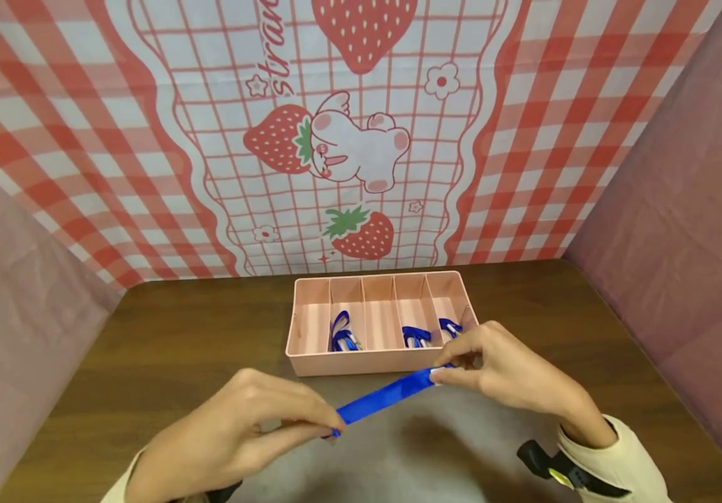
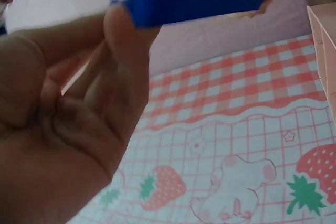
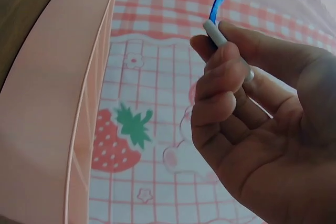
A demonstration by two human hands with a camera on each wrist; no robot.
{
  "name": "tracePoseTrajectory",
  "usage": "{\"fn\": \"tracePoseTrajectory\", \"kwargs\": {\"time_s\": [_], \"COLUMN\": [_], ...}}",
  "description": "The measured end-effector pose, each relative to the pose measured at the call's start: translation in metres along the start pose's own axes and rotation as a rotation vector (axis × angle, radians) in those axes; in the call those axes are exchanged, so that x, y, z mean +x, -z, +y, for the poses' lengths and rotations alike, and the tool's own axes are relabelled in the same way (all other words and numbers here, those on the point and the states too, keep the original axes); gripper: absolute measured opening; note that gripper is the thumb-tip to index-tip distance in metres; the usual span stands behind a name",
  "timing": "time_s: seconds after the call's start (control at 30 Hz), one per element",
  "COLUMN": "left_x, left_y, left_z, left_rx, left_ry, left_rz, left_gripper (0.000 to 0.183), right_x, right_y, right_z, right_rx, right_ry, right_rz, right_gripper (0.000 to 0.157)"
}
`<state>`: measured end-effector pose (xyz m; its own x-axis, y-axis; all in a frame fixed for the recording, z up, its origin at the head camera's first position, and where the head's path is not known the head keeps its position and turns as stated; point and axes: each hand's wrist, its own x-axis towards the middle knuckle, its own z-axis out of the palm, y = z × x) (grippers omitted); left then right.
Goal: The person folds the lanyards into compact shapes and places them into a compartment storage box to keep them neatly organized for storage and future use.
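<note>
A flat blue strap point(image 1: 388, 398), lanyard-like, is stretched between both hands above the near part of the table. My left hand point(image 1: 241, 426) pinches its lower left end between thumb and fingers, as the left wrist view also shows. The higher right end is in the fingers of my right hand point(image 1: 505, 367). A small pale rod-like piece point(image 3: 216, 35) at that end is pinched by the right hand; its exact kind is unclear. Just beyond the hands stands a pink divided box point(image 1: 342, 363), with folded blue straps with clips point(image 1: 345, 341) in three of its compartments.
The box stands on a brown wooden table point(image 1: 197, 335), near a backdrop cloth point(image 1: 537, 140) with red checks and strawberries. Pink cloth walls point(image 1: 669, 195) rise at either side. A greyish surface point(image 1: 361, 461) lies under the hands.
</note>
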<state>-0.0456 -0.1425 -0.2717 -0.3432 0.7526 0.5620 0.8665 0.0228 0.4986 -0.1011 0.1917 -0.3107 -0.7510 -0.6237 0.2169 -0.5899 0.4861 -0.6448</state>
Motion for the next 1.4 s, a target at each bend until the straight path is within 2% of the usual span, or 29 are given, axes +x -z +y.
{"fn": "tracePoseTrajectory", "kwargs": {"time_s": [0.13,0.23,0.37,0.47,0.6,0.77,1.1,1.23,1.4], "left_x": [0.004,0.009,0.013,0.015,0.013,0.012,0.014,0.015,0.014], "left_y": [-0.018,-0.028,-0.038,-0.043,-0.045,-0.044,-0.042,-0.042,-0.044], "left_z": [0.002,0.0,-0.004,-0.006,-0.009,-0.011,-0.013,-0.015,-0.016], "left_rx": [0.082,0.103,0.082,0.082,0.126,0.125,0.16,0.195,0.278], "left_ry": [0.07,0.134,0.18,0.159,0.14,0.143,0.19,0.23,0.278], "left_rz": [0.096,0.14,0.133,0.107,0.089,0.073,0.141,0.145,0.154], "left_gripper": [0.019,0.021,0.019,0.014,0.011,0.017,0.02,0.018,0.017], "right_x": [0.0,0.001,0.003,0.005,0.012,0.021,0.027,0.028,0.03], "right_y": [-0.009,-0.018,-0.03,-0.038,-0.046,-0.053,-0.065,-0.068,-0.064], "right_z": [-0.012,-0.022,-0.033,-0.04,-0.048,-0.057,-0.048,-0.046,-0.048], "right_rx": [-0.002,0.003,0.015,0.033,0.064,0.172,0.417,0.437,0.38], "right_ry": [0.07,0.125,0.165,0.147,0.113,0.092,0.098,0.108,0.171], "right_rz": [0.06,0.106,0.152,0.175,0.181,0.137,0.107,0.11,0.066], "right_gripper": [0.01,0.009,0.008,0.008,0.011,0.009,0.021,0.024,0.019]}}
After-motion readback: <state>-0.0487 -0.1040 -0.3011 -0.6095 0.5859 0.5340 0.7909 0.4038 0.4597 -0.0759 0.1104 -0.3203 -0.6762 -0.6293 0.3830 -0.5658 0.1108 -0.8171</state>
